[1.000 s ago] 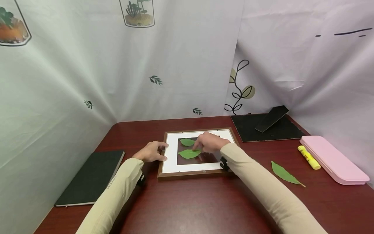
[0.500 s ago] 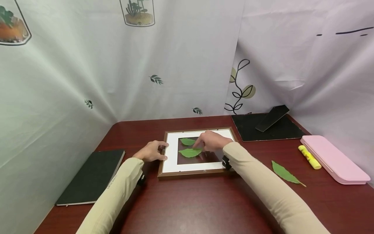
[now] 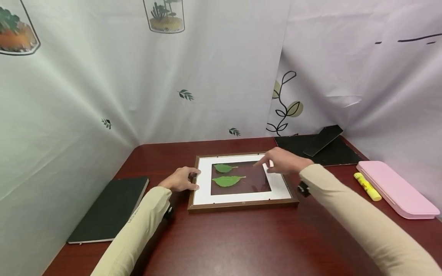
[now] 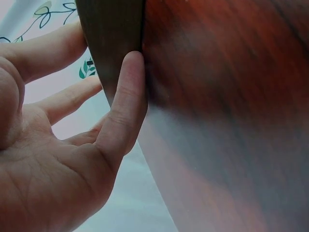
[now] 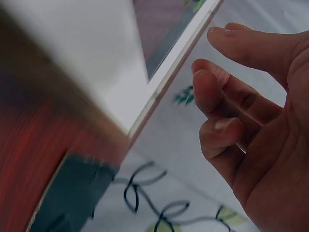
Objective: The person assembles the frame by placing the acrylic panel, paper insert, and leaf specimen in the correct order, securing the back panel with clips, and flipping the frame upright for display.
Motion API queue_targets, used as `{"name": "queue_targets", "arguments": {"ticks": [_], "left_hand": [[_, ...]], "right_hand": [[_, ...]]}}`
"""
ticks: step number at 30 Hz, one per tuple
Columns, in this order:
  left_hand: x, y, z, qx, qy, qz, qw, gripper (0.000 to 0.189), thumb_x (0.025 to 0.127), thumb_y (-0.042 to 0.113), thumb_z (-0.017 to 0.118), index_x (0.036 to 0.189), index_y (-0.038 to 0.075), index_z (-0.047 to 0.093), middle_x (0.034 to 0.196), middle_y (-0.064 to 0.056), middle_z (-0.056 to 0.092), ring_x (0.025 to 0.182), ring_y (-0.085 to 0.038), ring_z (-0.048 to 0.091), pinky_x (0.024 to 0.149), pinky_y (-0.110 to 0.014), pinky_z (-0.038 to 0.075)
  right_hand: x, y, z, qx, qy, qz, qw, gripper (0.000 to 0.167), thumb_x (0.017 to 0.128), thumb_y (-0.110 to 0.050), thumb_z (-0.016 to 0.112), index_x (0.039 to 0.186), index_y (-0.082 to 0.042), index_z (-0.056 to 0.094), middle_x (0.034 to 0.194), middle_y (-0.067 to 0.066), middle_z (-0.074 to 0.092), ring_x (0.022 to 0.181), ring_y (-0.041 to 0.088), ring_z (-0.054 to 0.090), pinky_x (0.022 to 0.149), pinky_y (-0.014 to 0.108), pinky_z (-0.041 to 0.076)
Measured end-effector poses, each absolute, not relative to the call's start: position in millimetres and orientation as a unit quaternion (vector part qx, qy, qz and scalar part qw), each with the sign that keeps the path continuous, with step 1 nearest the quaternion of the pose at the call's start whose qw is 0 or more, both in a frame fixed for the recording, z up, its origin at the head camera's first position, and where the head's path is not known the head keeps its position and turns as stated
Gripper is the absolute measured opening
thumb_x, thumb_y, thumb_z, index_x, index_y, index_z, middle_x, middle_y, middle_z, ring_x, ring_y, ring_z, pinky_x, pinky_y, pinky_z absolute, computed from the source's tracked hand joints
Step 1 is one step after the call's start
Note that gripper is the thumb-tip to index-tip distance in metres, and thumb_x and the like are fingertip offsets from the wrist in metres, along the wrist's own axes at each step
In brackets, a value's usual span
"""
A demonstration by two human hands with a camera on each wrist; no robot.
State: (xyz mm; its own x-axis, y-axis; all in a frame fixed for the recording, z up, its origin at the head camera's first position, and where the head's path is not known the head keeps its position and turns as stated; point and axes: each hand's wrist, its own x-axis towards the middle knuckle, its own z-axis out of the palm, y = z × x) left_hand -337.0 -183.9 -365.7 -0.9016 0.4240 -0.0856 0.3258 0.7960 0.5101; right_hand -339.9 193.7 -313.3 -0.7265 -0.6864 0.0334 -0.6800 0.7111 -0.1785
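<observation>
A brown picture frame (image 3: 241,207) with a white mat (image 3: 204,191) lies on the table, backing side off. Two green leaves, an upper leaf (image 3: 223,168) and a lower leaf (image 3: 226,181), lie in the left part of its dark window, stems to the right. My left hand (image 3: 179,179) rests its spread fingers against the frame's left side; in the left wrist view the fingertips (image 4: 131,67) touch the outer edge. My right hand (image 3: 281,160) hovers over the frame's right side, index finger extended, others loosely curled. It holds nothing in the right wrist view.
A black backing board (image 3: 293,145) with a stand leg (image 3: 322,141) lies at the back right. A yellow marker-like tube (image 3: 367,187) and a pink case (image 3: 397,189) sit at the right. A dark notebook (image 3: 108,209) lies left. White printed cloth surrounds the table.
My right hand has left the lower leaf and moved right across the frame. Both leaves now show whole. My right forearm now covers the loose leaf on the right. The left hand stays put.
</observation>
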Motion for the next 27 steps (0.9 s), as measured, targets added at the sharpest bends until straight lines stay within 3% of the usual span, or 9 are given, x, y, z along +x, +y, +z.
{"name": "queue_targets", "arguments": {"ticks": [4,6,16,22,24,27], "left_hand": [[-336,-182,-367,0.201,0.945,0.24,0.098,0.06,0.085,0.011,0.079,0.138,-0.004,0.056,0.119,-0.02,0.065,0.102,-0.024,0.06,0.088,-0.038,0.051],[-336,-181,-367,0.2,0.946,0.236,0.097,0.06,0.085,0.011,0.079,0.138,-0.004,0.056,0.12,-0.019,0.065,0.103,-0.024,0.06,0.089,-0.038,0.051],[-339,-178,-365,0.205,0.946,0.232,0.096,0.06,0.085,0.012,0.079,0.139,-0.002,0.056,0.119,-0.018,0.066,0.103,-0.023,0.06,0.089,-0.038,0.051],[-340,-184,-366,0.2,0.947,0.235,0.096,0.06,0.084,0.012,0.079,0.139,-0.002,0.056,0.116,-0.017,0.066,0.098,-0.022,0.059,0.087,-0.037,0.05],[-339,-184,-366,0.197,0.947,0.237,0.094,0.06,0.084,0.012,0.08,0.138,-0.002,0.057,0.116,-0.016,0.066,0.098,-0.022,0.059,0.087,-0.037,0.05],[-338,-183,-367,0.199,0.946,0.237,0.095,0.06,0.084,0.012,0.08,0.138,-0.002,0.057,0.115,-0.017,0.066,0.098,-0.022,0.059,0.086,-0.037,0.05]], "right_hand": [[-326,229,-311,-0.364,0.928,-0.076,0.007,0.047,0.082,0.004,0.071,0.123,-0.018,0.074,0.075,-0.004,0.063,0.065,0.003,0.044,0.06,0.02,0.04],[-316,247,-311,-0.366,0.927,-0.076,0.003,0.048,0.081,0.004,0.071,0.124,-0.018,0.074,0.068,-0.007,0.052,0.062,0.001,0.039,0.058,0.019,0.038],[-252,338,-328,-0.326,0.94,-0.097,0.003,0.047,0.079,0.0,0.078,0.123,-0.016,0.074,0.069,-0.015,0.046,0.06,-0.007,0.036,0.055,0.018,0.037],[-227,368,-350,-0.256,0.958,-0.099,0.084,0.048,0.079,0.0,0.076,0.126,-0.003,0.069,0.064,-0.015,0.045,0.055,-0.005,0.032,0.051,0.018,0.032],[-222,373,-356,-0.218,0.967,-0.083,0.106,0.051,0.079,-0.006,0.079,0.129,-0.005,0.067,0.072,-0.011,0.059,0.059,-0.004,0.038,0.053,0.018,0.034],[-217,378,-361,-0.18,0.974,-0.053,0.126,0.056,0.077,-0.016,0.084,0.129,-0.007,0.067,0.096,-0.001,0.072,0.068,-0.001,0.045,0.058,0.02,0.037]]}}
